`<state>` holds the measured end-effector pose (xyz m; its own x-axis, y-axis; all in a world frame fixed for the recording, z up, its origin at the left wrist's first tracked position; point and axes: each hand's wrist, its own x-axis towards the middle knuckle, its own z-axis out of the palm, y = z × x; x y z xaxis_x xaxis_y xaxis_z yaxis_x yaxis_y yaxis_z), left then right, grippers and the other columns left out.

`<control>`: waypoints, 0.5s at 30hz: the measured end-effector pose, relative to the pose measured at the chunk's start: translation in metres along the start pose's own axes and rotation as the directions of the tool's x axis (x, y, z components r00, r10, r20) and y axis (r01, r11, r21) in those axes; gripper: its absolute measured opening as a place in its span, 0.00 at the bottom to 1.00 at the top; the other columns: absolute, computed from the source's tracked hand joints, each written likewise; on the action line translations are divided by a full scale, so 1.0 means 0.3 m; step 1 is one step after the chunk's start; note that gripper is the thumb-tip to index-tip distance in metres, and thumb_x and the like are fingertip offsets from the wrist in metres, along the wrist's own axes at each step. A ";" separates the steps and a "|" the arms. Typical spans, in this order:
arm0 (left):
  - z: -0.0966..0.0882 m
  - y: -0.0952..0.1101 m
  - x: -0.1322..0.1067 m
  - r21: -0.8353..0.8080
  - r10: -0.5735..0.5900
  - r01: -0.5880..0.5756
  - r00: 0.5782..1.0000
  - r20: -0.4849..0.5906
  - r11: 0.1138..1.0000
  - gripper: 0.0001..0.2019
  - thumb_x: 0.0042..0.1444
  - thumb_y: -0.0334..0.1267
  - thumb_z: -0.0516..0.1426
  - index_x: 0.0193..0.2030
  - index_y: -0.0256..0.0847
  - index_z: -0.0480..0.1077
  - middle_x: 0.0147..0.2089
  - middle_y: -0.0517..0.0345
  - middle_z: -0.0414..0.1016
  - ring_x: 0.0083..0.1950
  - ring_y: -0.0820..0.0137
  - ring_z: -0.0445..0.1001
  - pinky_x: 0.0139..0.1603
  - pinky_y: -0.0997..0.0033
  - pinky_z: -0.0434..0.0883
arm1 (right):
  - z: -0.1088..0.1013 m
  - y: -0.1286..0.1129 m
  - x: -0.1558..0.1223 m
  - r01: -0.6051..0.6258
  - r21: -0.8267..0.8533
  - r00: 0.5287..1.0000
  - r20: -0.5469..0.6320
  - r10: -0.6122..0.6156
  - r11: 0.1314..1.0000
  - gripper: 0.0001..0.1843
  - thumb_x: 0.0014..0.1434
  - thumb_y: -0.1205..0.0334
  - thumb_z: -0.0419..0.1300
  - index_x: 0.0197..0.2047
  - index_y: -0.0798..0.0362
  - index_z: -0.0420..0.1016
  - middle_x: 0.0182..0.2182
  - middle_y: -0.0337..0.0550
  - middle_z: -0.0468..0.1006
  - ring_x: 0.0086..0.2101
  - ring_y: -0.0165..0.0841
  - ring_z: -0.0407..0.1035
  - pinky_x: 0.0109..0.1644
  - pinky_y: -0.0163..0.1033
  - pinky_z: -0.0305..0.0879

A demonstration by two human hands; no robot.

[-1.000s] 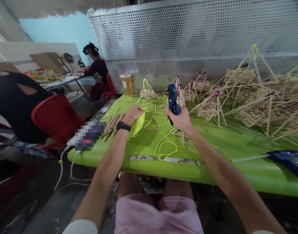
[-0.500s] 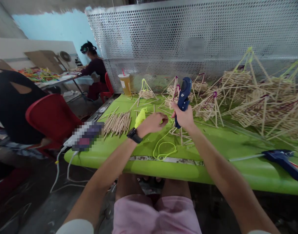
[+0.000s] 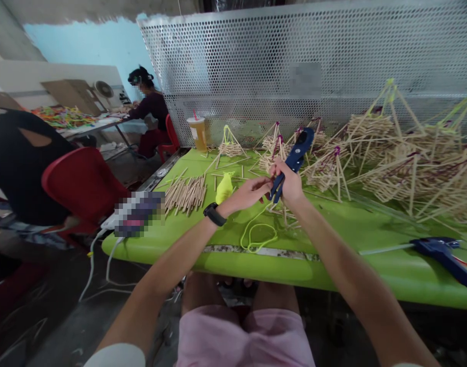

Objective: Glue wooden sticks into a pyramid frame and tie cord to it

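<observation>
My right hand (image 3: 289,181) is closed round a dark blue hand cutter (image 3: 299,148), held at a slant above the table. At its lower end, my left hand (image 3: 256,189) has its fingers pinched on a neon yellow string (image 3: 261,225); the fingertips are partly hidden. The string trails down in a loose loop near the table's front edge. Beside my left wrist lies a bundle of the same yellow string (image 3: 224,188). A partly covered stick frame (image 3: 290,220) is beneath my right hand.
On the green table (image 3: 333,272) lie a pile of sticks (image 3: 185,194) at left and several stick hanging frames (image 3: 401,173) at right. A cup of drink (image 3: 197,135) stands behind. A blue glue gun (image 3: 443,255) rests near the right edge. Other people sit at left.
My left hand has moved right to the cutter's lower end. The cutter has tilted, its upper end leaning to the right.
</observation>
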<state>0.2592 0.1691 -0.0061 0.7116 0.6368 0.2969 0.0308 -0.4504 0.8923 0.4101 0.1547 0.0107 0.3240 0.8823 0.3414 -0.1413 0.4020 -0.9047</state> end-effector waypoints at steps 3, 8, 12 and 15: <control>-0.007 0.016 -0.005 0.074 -0.019 0.018 1.000 0.015 0.997 0.15 0.75 0.45 0.54 0.42 0.38 0.75 0.39 0.53 0.80 0.40 0.71 0.80 0.42 0.71 0.78 | -0.007 -0.001 0.012 0.053 -0.045 0.997 -0.057 -0.055 0.998 0.37 0.49 0.23 0.66 0.22 0.44 0.54 0.23 0.37 0.63 0.26 0.33 0.62 0.31 0.41 0.66; 0.007 0.028 -0.020 0.108 -0.065 0.055 0.994 0.086 0.993 0.17 0.78 0.42 0.50 0.42 0.38 0.77 0.42 0.50 0.84 0.41 0.70 0.82 0.48 0.67 0.80 | -0.028 -0.008 0.040 0.084 -0.164 0.967 -0.224 -0.120 0.983 0.35 0.53 0.21 0.56 0.26 0.43 0.50 0.22 0.35 0.59 0.25 0.34 0.64 0.31 0.42 0.68; 0.023 0.036 -0.026 0.139 -0.038 0.018 0.988 0.147 0.990 0.13 0.76 0.41 0.55 0.49 0.38 0.79 0.44 0.50 0.85 0.41 0.69 0.83 0.45 0.68 0.77 | -0.042 -0.004 0.052 0.051 -0.155 0.936 -0.338 -0.101 0.987 0.35 0.53 0.20 0.55 0.27 0.43 0.49 0.21 0.34 0.60 0.24 0.34 0.65 0.29 0.41 0.68; 0.020 0.035 -0.023 0.212 -0.015 -0.010 0.993 0.117 0.977 0.15 0.72 0.48 0.60 0.47 0.37 0.81 0.39 0.52 0.84 0.35 0.70 0.78 0.38 0.70 0.72 | -0.049 0.011 0.053 0.011 -0.144 0.952 -0.302 -0.055 0.989 0.36 0.52 0.18 0.53 0.27 0.43 0.49 0.20 0.34 0.60 0.23 0.35 0.67 0.28 0.42 0.68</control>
<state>0.2590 0.1562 -0.0008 0.7881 0.5660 0.2419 0.1715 -0.5794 0.7968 0.4284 0.1665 0.0095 0.5987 0.7436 0.2977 -0.0013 0.3726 -0.9280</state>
